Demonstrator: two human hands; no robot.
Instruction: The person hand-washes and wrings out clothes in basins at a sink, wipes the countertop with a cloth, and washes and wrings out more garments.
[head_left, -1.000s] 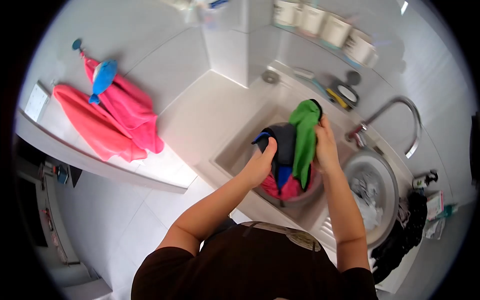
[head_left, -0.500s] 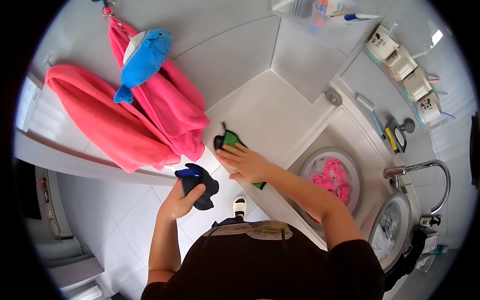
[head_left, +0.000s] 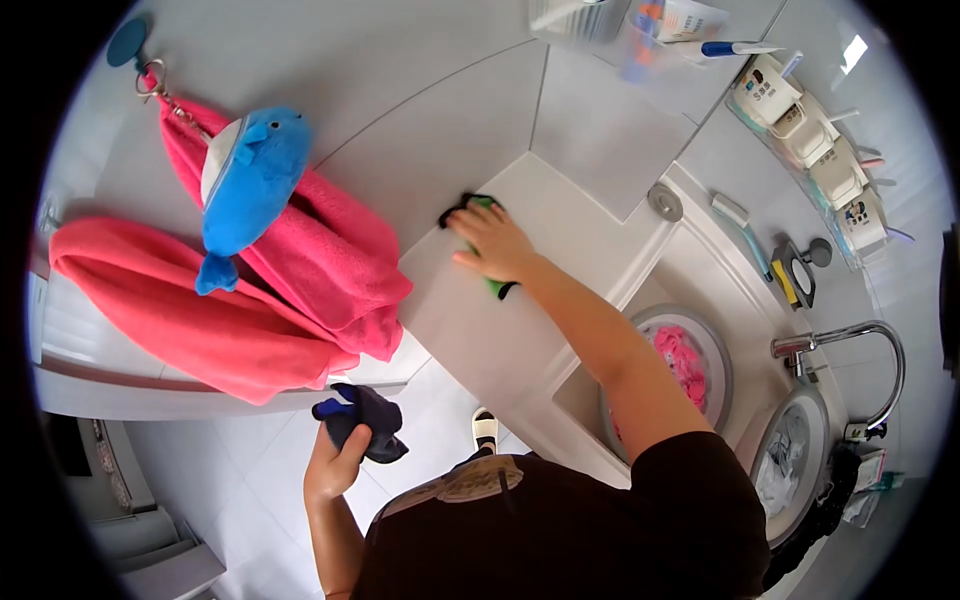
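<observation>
My right hand holds a green cloth with black edging against the white countertop, near the back wall. The fingers cover most of this cloth, and only its ends show. My left hand is closed around a bunched dark navy cloth with a blue patch. That hand is above the floor, off the counter's front edge, below the hanging pink towels.
A blue plush whale hangs over the towels. To the right, a basin with pink laundry sits in the sink. Another basin with pale laundry stands beneath the faucet. Cups line the wall.
My right hand has slid the green cloth across the countertop toward the back corner. My left hand still grips the navy cloth, slightly lower in view. The camera view has shifted.
</observation>
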